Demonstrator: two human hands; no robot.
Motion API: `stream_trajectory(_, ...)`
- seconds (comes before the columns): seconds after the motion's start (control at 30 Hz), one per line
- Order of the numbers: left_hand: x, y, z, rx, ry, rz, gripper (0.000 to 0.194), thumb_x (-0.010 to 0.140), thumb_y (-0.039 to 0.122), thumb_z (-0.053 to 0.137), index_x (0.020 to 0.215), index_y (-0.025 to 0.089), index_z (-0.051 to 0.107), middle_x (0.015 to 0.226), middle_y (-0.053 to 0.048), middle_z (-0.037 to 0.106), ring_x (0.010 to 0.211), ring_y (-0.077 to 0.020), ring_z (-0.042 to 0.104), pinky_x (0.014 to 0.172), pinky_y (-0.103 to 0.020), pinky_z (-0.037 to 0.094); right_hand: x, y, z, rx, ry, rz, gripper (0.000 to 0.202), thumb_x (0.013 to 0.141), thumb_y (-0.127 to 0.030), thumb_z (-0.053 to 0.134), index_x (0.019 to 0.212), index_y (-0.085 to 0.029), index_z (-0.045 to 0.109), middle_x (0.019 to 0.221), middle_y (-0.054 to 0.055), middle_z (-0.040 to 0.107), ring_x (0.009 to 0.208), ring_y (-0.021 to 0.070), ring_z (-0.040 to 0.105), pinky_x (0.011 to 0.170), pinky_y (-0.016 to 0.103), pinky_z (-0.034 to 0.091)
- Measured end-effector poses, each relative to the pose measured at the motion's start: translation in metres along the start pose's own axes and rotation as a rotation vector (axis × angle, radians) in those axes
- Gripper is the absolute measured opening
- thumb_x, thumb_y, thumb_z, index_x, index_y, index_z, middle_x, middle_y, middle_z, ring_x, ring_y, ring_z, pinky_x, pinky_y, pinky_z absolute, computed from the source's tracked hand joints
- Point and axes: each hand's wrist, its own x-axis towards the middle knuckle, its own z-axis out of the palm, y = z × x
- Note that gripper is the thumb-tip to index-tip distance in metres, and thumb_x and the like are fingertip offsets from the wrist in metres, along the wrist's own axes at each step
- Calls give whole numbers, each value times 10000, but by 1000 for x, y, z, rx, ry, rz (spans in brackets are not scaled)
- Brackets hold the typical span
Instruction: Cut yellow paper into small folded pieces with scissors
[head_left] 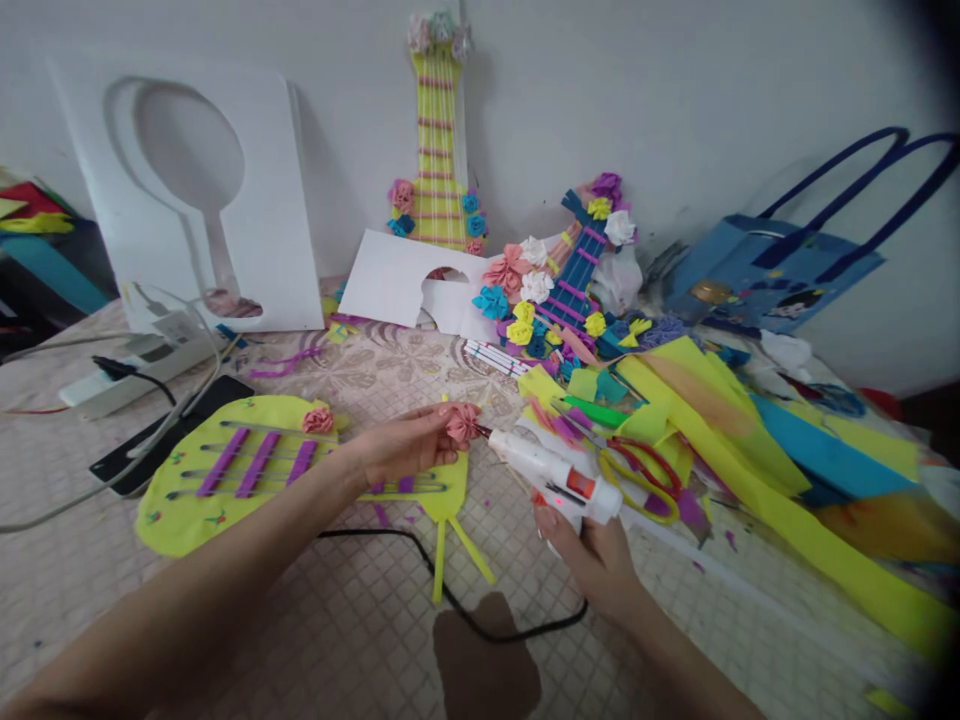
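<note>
Pinched in the fingers of my left hand (409, 443) is a pink paper flower (463, 427). My right hand (592, 560) grips a white hot glue gun (555, 475), its dark nozzle pointing left at the flower; whether the tip touches it I cannot tell. Below my left hand lies a yellow instrument-shaped cutout (172, 500) with purple strips and strings across it. Another pink paper rose (318, 420) sits on its upper edge. My left forearm and hand hide part of the cutout. A black cord (495, 637) runs over the tablecloth beneath both hands.
Red-and-yellow-handled scissors (641, 480) lie among yellow and blue paper strips (787, 470) on the right. Decorated yellow (439, 150) and blue (577, 270) paper guitars lean at the back. A power strip (135, 370), a black phone-like slab (120, 470) and a white cutout board (270, 200) stand left.
</note>
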Motion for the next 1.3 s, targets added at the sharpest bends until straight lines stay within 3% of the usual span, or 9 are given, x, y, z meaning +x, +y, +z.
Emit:
stream_trajectory(0.37,0,-1,4,45,-21,12,278,778,298,671,992,126,631,746,-5,515,759,-91,522,687,-207,374,0,4,0,-143,-25,-7,146,866,-316,479,892,-196,558,793,40,593,763,199,548,741,324,443)
stream_trajectory(0.57,-1,-2,3,77,41,43,304,754,303,695,1006,141,642,829,-26,568,775,-98,542,679,-208,393,1,2,0,-192,26,-18,130,856,-297,484,829,-199,564,747,25,601,708,182,549,693,304,447)
stream_trajectory(0.73,-1,1,-1,63,45,69,271,775,308,672,992,148,645,871,-40,593,789,-98,556,703,-210,406,0,0,0,-206,-14,-19,137,845,-311,492,793,-207,566,660,10,575,640,178,542,625,289,449)
stream_trajectory(1.07,-2,0,9,62,2,38,242,799,305,646,981,146,641,768,-6,526,753,-81,522,669,-188,390,-1,-2,1,-201,0,-29,153,853,-322,486,869,-198,573,719,27,588,705,195,562,660,298,452)
stream_trajectory(1.3,-3,1,4,88,50,70,278,760,320,685,990,167,653,897,-44,598,788,-103,545,694,-209,412,-3,0,-1,-181,25,-14,144,856,-303,485,763,-204,531,675,6,568,654,169,544,660,290,445)
